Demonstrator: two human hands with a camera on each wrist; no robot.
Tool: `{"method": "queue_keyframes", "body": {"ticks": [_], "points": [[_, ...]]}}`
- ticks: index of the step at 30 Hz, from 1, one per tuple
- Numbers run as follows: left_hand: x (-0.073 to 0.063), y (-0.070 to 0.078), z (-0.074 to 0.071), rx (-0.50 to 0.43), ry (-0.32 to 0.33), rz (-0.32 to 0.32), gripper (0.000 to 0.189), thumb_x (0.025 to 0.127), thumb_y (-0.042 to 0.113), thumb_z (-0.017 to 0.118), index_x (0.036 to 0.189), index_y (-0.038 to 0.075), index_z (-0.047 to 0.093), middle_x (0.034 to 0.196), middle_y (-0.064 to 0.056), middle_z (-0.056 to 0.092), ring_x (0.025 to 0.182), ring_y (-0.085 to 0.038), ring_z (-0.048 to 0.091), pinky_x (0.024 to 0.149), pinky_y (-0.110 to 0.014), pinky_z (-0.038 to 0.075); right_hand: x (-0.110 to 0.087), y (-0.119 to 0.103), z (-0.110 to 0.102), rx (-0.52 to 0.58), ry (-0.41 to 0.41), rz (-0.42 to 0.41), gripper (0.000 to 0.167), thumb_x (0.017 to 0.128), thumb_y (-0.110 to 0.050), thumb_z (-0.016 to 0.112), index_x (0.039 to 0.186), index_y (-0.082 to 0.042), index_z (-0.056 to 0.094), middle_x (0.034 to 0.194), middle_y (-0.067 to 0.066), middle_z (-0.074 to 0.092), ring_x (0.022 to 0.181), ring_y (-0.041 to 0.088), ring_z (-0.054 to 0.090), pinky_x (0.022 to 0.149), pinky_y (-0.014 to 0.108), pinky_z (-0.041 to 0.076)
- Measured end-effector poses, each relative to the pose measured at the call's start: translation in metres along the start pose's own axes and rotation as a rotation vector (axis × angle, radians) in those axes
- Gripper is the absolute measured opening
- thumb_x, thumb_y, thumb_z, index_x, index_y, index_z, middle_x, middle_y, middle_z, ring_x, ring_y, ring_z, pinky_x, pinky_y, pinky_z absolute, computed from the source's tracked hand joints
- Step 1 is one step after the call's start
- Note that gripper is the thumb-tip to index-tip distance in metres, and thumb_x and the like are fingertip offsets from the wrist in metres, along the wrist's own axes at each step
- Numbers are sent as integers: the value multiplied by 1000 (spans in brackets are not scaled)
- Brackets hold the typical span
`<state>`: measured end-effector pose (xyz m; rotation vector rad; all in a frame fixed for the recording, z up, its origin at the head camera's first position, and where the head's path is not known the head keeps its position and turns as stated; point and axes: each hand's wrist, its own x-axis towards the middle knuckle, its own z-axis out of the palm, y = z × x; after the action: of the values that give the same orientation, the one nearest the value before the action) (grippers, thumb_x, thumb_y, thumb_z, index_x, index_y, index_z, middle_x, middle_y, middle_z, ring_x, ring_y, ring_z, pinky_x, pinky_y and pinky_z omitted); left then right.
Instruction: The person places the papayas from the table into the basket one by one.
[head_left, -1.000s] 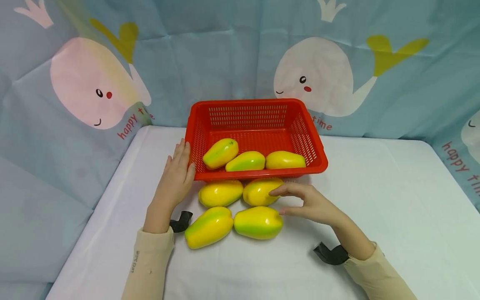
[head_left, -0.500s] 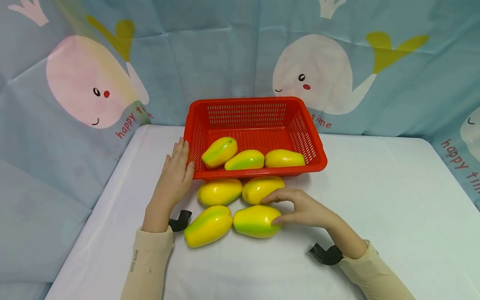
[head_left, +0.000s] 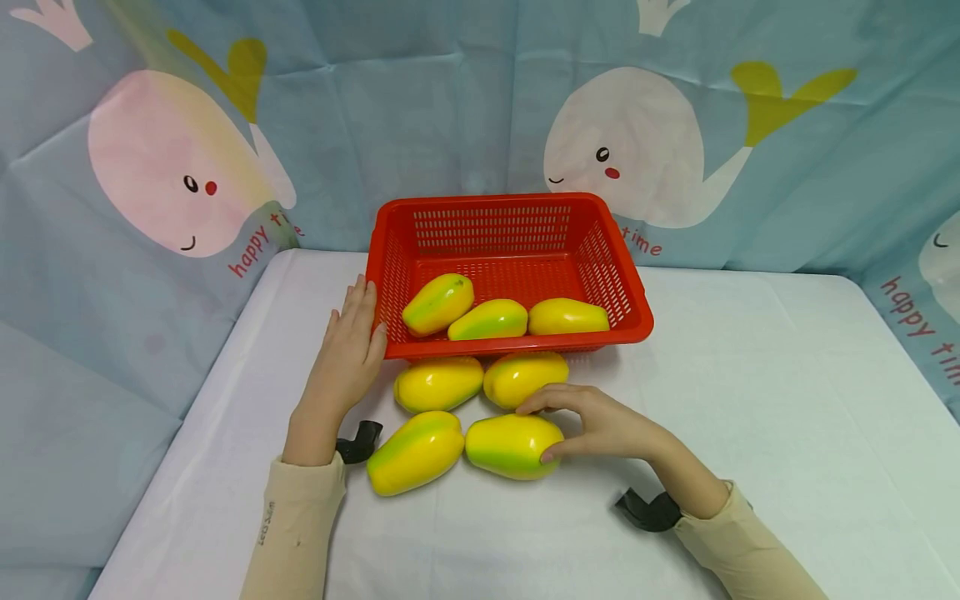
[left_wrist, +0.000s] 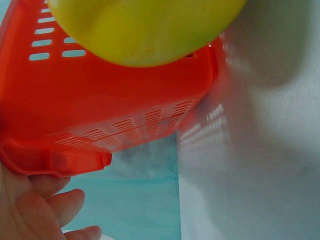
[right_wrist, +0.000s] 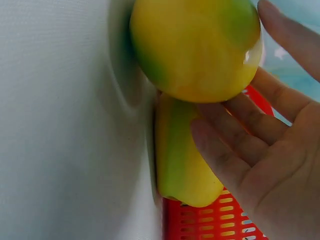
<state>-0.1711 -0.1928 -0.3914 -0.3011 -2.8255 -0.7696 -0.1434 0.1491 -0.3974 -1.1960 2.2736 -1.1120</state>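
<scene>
In the head view, my right hand (head_left: 611,423) holds the near right papaya (head_left: 504,446), yellow and green, with the thumb on its near side and the fingers on its far side. That papaya (right_wrist: 195,45) still lies on the table. My left hand (head_left: 343,358) rests its straight fingers against the left side of the red plastic basket (head_left: 517,347). Three papayas lie along the front inside the basket. Outside it are a near left papaya (head_left: 417,454), a far left papaya (head_left: 438,384) and a far right papaya (head_left: 525,377).
The table (head_left: 750,400) has a white cover. Behind it hangs a blue whale-print cloth (head_left: 450,108), close to the basket's back. The two far papayas sit right at the basket's front edge. Black wrist mounts (head_left: 649,510) project from both sleeves.
My right hand has moved left and nearer, from beside the papayas to around the near right one. The left hand stays at the basket, and the view has shifted slightly.
</scene>
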Motion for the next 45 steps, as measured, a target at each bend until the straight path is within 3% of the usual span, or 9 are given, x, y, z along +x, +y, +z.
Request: {"method": "queue_keyframes", "body": {"ticks": [8, 15, 26, 45], "points": [[0, 1, 0, -3, -4, -2, 61, 99, 22, 40, 150, -1, 15, 157, -15, 10, 143, -31, 9, 112, -56, 8, -1, 0, 2, -26, -74, 3, 58, 77, -38, 77, 127, -16, 58, 127, -6, 56, 118, 12, 50, 102, 32, 38], [0, 0, 0, -6, 4, 4, 61, 99, 22, 40, 150, -1, 16, 157, -15, 11, 143, -31, 10, 111, -56, 8, -1, 0, 3, -3, -126, 7, 66, 73, -31, 81, 132, -19, 53, 131, -7, 53, 120, 12, 48, 104, 33, 36], [-1, 0, 1, -9, 0, 2, 61, 99, 23, 39, 150, 0, 15, 157, -14, 10, 143, -32, 9, 111, -56, 8, 0, -4, 6, -49, -147, 8, 70, 72, -31, 82, 135, -21, 50, 133, -9, 51, 122, 12, 47, 105, 35, 36], [0, 0, 0, -11, 2, 2, 60, 99, 22, 38, 150, 0, 14, 157, -13, 9, 143, -30, 10, 112, -55, 9, 0, -2, 6, -31, -155, 40, 69, 75, -34, 79, 135, -21, 49, 134, -8, 50, 122, 12, 46, 105, 34, 35]]}}
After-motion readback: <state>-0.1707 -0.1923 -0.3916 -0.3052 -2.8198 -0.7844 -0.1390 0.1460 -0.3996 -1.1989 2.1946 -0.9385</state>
